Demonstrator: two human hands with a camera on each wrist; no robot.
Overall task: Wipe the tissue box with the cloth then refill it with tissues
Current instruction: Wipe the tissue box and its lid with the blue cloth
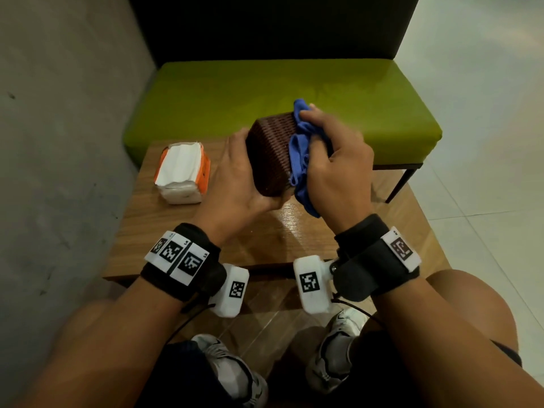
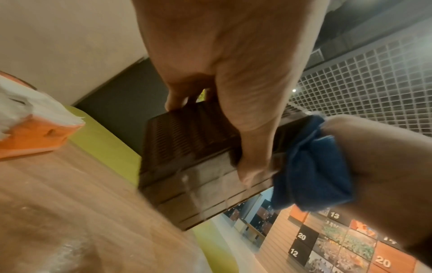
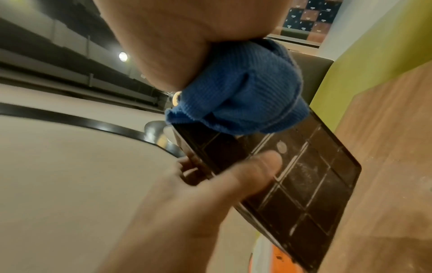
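Note:
A dark brown woven tissue box (image 1: pixel 272 151) is held tilted above the wooden table (image 1: pixel 182 231). My left hand (image 1: pixel 235 175) grips its left side, thumb under the ribbed base (image 2: pixel 210 186). My right hand (image 1: pixel 332 160) holds a bunched blue cloth (image 1: pixel 300 160) and presses it against the box's right side. The left wrist view shows the cloth (image 2: pixel 311 170) against the box (image 2: pixel 184 140). In the right wrist view the cloth (image 3: pixel 243 92) sits at the edge of the box's gridded underside (image 3: pixel 304 177). A pack of white tissues in orange wrap (image 1: pixel 182 172) lies on the table's left.
A green cushioned bench (image 1: pixel 265 92) with a dark backrest stands just behind the table. A grey wall (image 1: pixel 59 113) runs along the left. Pale tiled floor (image 1: pixel 485 142) lies to the right. My knees and shoes are under the table's near edge.

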